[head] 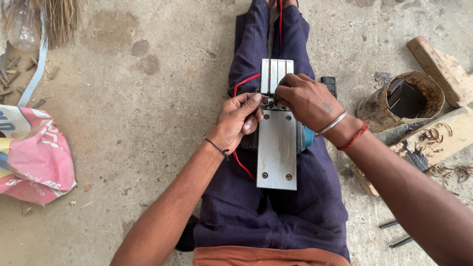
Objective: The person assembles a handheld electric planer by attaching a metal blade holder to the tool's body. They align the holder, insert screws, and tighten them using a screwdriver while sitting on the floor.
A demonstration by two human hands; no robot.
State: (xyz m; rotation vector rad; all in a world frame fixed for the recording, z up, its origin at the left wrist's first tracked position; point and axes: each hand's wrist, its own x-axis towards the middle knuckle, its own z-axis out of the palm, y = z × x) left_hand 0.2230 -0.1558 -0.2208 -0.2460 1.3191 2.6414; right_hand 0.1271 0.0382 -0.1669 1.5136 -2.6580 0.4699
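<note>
Hiding planer (277, 152) blade slot — left hand (238, 119), right hand (306, 101) fingers.

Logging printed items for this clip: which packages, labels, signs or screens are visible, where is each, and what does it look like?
Woven sack: on the concrete floor at the left edge, crumpled, pink-red, white and yellow with blue print.
Round can: on the floor at the right, beside wooden blocks, open-topped, with a worn brown and pale wrapper; dark pieces inside.
No signs or screens in view.
</note>
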